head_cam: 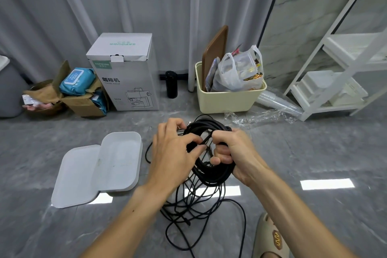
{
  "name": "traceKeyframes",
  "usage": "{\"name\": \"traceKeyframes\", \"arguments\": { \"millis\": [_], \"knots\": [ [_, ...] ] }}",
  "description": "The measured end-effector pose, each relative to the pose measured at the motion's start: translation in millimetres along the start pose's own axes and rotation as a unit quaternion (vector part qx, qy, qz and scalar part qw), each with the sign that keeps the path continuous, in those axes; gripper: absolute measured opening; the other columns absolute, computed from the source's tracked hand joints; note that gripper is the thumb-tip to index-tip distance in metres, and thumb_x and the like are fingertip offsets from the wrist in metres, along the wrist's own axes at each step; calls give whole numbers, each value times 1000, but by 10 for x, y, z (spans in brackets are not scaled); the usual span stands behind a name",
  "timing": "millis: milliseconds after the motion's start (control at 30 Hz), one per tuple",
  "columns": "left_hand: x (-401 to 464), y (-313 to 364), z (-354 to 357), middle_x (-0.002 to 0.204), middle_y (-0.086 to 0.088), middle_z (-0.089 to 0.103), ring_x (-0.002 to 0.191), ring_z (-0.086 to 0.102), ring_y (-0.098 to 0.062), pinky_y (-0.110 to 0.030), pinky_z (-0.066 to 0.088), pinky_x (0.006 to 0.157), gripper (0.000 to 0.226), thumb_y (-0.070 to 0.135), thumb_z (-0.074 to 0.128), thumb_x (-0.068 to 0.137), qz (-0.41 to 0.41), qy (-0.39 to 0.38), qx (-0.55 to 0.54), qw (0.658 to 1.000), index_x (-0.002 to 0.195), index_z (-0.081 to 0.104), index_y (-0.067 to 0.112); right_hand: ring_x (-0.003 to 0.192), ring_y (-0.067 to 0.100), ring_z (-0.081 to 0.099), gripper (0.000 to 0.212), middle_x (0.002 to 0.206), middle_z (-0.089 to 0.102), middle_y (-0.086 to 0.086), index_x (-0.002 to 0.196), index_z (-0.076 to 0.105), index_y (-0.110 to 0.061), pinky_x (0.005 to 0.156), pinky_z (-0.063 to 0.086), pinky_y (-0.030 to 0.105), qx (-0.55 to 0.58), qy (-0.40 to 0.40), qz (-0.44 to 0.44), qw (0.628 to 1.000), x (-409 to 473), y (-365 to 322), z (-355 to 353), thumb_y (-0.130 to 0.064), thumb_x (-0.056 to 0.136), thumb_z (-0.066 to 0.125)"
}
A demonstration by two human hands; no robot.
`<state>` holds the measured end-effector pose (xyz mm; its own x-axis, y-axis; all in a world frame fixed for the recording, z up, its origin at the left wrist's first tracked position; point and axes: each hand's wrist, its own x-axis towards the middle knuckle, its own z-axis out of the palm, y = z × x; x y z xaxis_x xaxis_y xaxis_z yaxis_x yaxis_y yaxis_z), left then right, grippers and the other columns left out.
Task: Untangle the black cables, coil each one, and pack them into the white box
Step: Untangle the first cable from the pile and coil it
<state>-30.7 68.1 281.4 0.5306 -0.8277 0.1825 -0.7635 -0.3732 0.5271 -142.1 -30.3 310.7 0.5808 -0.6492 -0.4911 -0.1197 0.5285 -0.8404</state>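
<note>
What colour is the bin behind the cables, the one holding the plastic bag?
Pale cream-yellow. The bin shows best in the head view, the only one.

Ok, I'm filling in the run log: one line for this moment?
right hand: grips cable coil | left hand: pinches a strand | white box: open, no cables | loose cable tangle: on floor

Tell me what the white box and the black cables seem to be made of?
White box: probably matte plastic, with smooth moulded walls and rounded corners. Black cables: likely rubber or PVC jackets, dull and bending freely into loops, though the look leaves it open.
</note>
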Motion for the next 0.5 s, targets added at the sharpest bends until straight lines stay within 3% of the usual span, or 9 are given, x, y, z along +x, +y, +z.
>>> {"name": "traceKeyframes", "arguments": {
  "millis": [133, 233, 267, 367, 500],
  "knots": [
    [-2, 65, -63, 102, 19, 32, 99, 21, -2, -20, 15, 82, 18, 50, 62, 90, -17, -97, -8, 995, 100, 72, 39, 32, 12, 31, 18, 42, 39, -6, 75, 51, -11, 42, 31, 26, -147, 46, -68, 986, 26, 58, 1, 5, 80, 58],
    [15, 106, -135, 100, 22, 43, 102, 32, 0, -25, 24, 92, 11, 43, 57, 95, -47, -173, -106, 978, 93, 64, 35, 36, 13, 45, 14, 54, 55, -2, 81, 61, -15, 40, 36, 24, -272, 87, -118, 951, 43, 71, -45, -3, 76, 66],
    [21, 114, -159, 98, 22, 49, 99, 38, 1, -27, 30, 93, 12, 40, 55, 97, -62, -196, -144, 968, 89, 60, 33, 37, 13, 47, 14, 57, 57, -1, 81, 61, -16, 39, 36, 23, -280, 88, -123, 948, 49, 71, -54, -3, 75, 66],
    [17, 152, -218, 77, 9, 63, 71, 48, -4, -27, 39, 74, 16, 34, 52, 100, -116, -231, -263, 929, 89, 55, 23, 36, 17, 43, 13, 50, 52, -3, 78, 58, -12, 43, 37, 29, -249, 69, -110, 960, 64, 62, -77, -1, 77, 65],
    [71, 141, -242, 75, 6, 69, 83, 66, -8, -25, 45, 92, 15, 29, 57, 99, -159, -203, -371, 892, 97, 65, 17, 32, 15, 33, 17, 41, 39, -7, 75, 53, -10, 48, 31, 33, -169, 46, -84, 981, 92, 50, -118, 5, 81, 61]
  ]
}}
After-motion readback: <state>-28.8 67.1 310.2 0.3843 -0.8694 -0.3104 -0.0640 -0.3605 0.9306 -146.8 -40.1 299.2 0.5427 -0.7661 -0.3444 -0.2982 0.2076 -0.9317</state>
